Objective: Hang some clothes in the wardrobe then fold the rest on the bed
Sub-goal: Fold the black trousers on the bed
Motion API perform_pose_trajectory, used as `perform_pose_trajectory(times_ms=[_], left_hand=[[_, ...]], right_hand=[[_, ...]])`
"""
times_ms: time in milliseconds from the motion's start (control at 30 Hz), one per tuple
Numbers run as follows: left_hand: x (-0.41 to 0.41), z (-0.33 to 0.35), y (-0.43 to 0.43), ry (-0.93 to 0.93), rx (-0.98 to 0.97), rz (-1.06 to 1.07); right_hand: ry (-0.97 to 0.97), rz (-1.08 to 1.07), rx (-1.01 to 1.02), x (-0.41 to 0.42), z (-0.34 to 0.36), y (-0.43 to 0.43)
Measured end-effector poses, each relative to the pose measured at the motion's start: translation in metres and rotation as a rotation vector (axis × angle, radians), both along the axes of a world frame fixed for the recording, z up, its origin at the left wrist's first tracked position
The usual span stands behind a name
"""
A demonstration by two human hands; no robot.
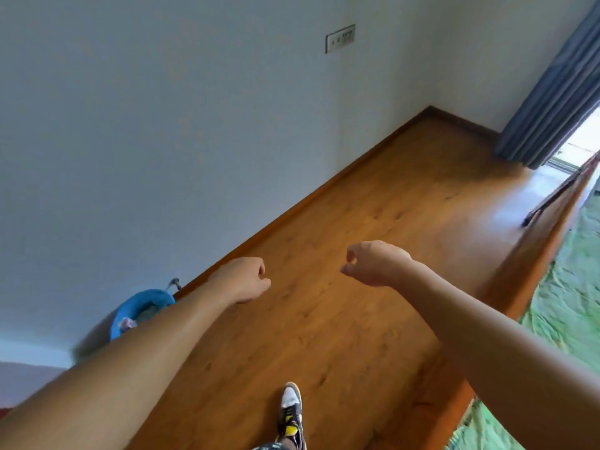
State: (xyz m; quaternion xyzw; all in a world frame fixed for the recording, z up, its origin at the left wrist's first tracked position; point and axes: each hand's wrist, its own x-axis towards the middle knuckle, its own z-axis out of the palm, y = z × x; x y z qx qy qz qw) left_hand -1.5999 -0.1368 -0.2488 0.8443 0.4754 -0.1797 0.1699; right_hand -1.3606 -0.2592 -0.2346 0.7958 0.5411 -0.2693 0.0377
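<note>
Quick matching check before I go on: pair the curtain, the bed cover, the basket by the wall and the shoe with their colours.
Things:
1. curtain
2. bed cover
3. basket
4. shoe

Colours:
A. bright blue
B. black, white and yellow
C. grey-blue
D. green

Pairs: 1-C, 2-D, 3-A, 4-B.

Both hands, left hand and right hand, are loosely curled and hold nothing.

green bed [565, 280], blue curtain [552, 89], orange-brown floor [373, 196].
</note>
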Motion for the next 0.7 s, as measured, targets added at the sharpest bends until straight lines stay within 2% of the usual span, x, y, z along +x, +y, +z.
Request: perform_pose_trajectory(times_ms=[133,267,467,700], left_hand=[[0.032,0.004,0.077,0.004,0.002,-0.093],[0.107,0.005,0.11,-0.003,-0.012,-0.231],[0.262,0.021,0.115,-0.08,-0.004,-0.48],[0.473,0.042,0.09,-0.148,0.024,-0.659]], right_hand=[[-0.001,-0.102,-0.032,0.03,0.011,0.044],[-0.022,-0.225,-0.044,0.08,0.017,0.046],[-0.027,-0.458,-0.026,0.173,0.017,0.017],[-0.101,-0.59,0.06,0.338,0.038,-0.026]])
